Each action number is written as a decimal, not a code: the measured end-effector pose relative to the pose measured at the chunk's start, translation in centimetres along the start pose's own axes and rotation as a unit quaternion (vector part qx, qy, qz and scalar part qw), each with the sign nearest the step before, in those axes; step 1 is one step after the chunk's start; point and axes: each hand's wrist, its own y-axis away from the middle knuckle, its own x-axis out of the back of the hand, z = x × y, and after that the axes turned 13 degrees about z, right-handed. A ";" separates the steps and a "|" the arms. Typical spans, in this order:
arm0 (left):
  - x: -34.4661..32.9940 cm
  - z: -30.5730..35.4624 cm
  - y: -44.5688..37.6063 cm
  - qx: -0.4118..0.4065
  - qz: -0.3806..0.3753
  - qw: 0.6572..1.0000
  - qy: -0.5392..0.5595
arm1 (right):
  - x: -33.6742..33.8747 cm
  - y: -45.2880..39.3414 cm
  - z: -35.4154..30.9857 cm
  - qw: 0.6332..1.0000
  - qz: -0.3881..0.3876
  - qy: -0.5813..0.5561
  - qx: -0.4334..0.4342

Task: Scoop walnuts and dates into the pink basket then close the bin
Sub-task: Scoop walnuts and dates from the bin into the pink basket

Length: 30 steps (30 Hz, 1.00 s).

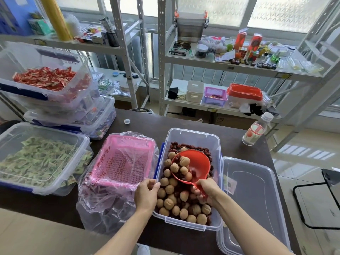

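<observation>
A clear plastic bin (193, 134) in the middle of the dark table holds walnuts (169, 203) and dark red dates (185, 145). My right hand (207, 190) grips the handle of a red scoop (199, 165) held over the bin; several walnuts and a few dates lie in its bowl. To the left of the bin stands the pink basket (122, 160), lined with a clear plastic bag and with nothing in it. My left hand (146, 195) pinches the bag's edge at the basket's near right corner. The bin's clear lid (252, 199) lies flat to its right.
Left of the basket sits a clear bin of green packets (36, 161). Behind it are stacked bins, the top one with red packets (46, 78). A water bottle (256, 129) stands at the table's back right, a white cap (127, 121) farther back. Metal shelves (220, 67) stand behind.
</observation>
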 end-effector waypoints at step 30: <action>8.3 -6.2 -5.7 0.233 0.147 0.954 0.121 | -13.2 5.2 -7.2 0.982 -0.066 0.093 0.152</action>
